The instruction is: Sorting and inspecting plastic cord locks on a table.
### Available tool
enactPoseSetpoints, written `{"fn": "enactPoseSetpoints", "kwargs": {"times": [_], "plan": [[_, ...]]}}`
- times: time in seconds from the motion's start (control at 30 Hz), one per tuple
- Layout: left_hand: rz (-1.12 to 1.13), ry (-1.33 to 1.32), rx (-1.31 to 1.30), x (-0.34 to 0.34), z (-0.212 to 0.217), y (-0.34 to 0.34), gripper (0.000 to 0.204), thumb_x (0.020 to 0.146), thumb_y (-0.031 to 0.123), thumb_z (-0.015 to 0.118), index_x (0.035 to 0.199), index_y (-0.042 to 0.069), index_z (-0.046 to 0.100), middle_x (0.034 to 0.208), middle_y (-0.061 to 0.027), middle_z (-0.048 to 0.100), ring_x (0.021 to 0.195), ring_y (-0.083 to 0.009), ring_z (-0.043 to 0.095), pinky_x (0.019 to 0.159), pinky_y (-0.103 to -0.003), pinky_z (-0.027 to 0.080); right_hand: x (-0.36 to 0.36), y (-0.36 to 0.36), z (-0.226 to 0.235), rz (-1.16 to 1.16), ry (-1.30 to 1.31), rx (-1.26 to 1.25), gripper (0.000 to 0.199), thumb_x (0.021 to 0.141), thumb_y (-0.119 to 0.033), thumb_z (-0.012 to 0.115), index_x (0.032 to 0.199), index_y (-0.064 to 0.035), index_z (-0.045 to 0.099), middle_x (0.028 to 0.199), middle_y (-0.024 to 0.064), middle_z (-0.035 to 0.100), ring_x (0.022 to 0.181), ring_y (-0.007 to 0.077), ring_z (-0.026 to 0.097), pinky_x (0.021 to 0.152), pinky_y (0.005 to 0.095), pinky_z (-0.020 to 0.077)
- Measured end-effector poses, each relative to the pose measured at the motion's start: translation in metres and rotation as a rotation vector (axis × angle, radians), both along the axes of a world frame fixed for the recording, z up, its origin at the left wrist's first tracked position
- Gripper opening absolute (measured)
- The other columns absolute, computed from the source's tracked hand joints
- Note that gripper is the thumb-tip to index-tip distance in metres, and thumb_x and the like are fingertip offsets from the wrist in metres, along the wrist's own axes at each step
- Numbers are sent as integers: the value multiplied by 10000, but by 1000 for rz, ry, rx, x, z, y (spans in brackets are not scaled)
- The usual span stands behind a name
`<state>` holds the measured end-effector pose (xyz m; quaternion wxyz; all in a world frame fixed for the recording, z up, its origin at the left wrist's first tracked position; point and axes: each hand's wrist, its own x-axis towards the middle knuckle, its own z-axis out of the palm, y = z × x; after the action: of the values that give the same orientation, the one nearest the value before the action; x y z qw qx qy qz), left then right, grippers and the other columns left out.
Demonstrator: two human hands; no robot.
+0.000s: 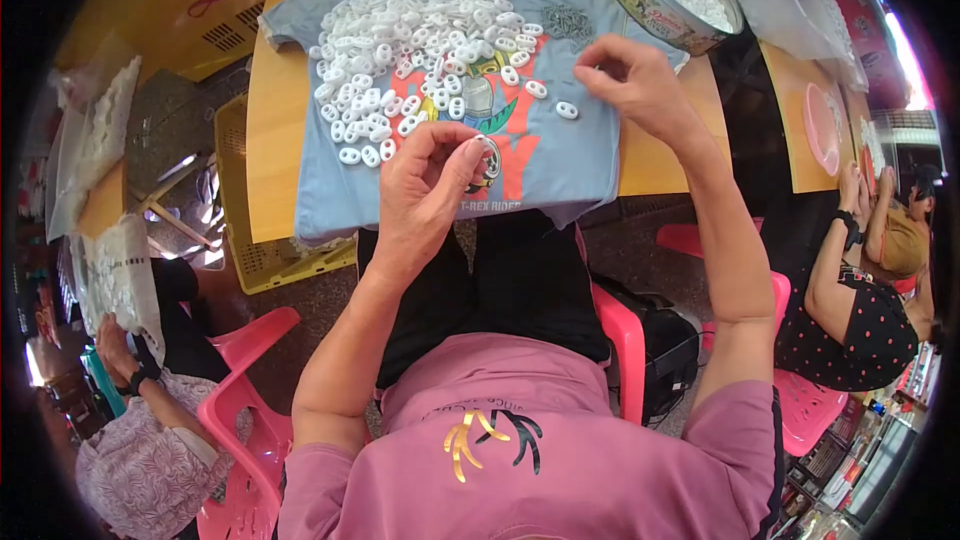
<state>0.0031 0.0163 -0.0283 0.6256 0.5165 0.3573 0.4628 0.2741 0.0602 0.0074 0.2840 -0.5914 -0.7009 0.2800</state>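
Note:
A light blue T-shirt [340, 195] with a printed front lies spread over the table. Heaped on it are many small white oval plastic pieces [400, 25], most with two holes. My left hand [425, 180] is closed in a pinch near the shirt's lower part, a bit of a small white plastic piece [482, 139] showing at its fingertips. Further right, my right hand [640, 90] hovers over the shirt with thumb and fingers pinched together; what is between them is too small to make out. Close to it lie a loose white piece [567, 110] and a pile of small grey metal parts [567, 24].
A round tin [665, 15] of white pieces stands at the table's back right. A yellow crate [240, 250] sits on the floor at left. People on pink chairs work at both sides, and a pink basin [822, 130] rests on the right-hand table.

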Motion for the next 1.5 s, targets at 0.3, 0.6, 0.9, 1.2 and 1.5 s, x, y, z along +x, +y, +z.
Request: {"fn": "enactPoseSetpoints", "kwargs": {"times": [0.3, 0.6, 0.9, 1.2, 1.5], "plan": [[5, 9, -62, -1, 5, 0, 140, 962, 120, 599, 1038, 3, 601, 888, -26, 654, 768, -64, 589, 673, -216, 501, -8, -16, 2, -89, 1008, -332, 275, 895, -118, 662, 1127, 27, 629, 895, 33, 627, 657, 61, 521, 659, 244, 503], [23, -51, -87, -2, 5, 5, 147, 952, 131, 615, 1023, 2, 602, 879, -47, 661, 758, -83, 608, 685, -226, 516, -22, -31, 6, 52, 1144, -329, 251, 938, -113, 617, 1145, 29, 625, 933, 51, 631, 683, 61, 525, 737, 299, 524], [69, -75, 8, 3, 32, -2, 156, 943, 115, 627, 1033, -11, 605, 876, -57, 668, 769, -84, 616, 688, -217, 498, -68, -53, 11, 74, 924, -125, 171, 961, -144, 599, 1035, 10, 613, 910, 78, 651, 697, 102, 571, 720, 278, 513], [51, -137, -49, 1, 35, -9, 179, 941, 153, 637, 1035, 5, 603, 849, -27, 649, 751, -63, 594, 645, -196, 468, -109, -65, 14, 11, 781, 32, 166, 961, -119, 602, 1048, 22, 599, 883, 56, 633, 714, 91, 574, 693, 248, 503], [69, -151, -41, -1, 36, -11, 192, 944, 166, 635, 1028, -4, 603, 851, -35, 652, 759, -73, 606, 647, -203, 469, -116, -66, 7, -29, 873, -21, 179, 963, -143, 603, 1048, 14, 599, 875, 47, 632, 708, 95, 589, 654, 244, 506]]}}
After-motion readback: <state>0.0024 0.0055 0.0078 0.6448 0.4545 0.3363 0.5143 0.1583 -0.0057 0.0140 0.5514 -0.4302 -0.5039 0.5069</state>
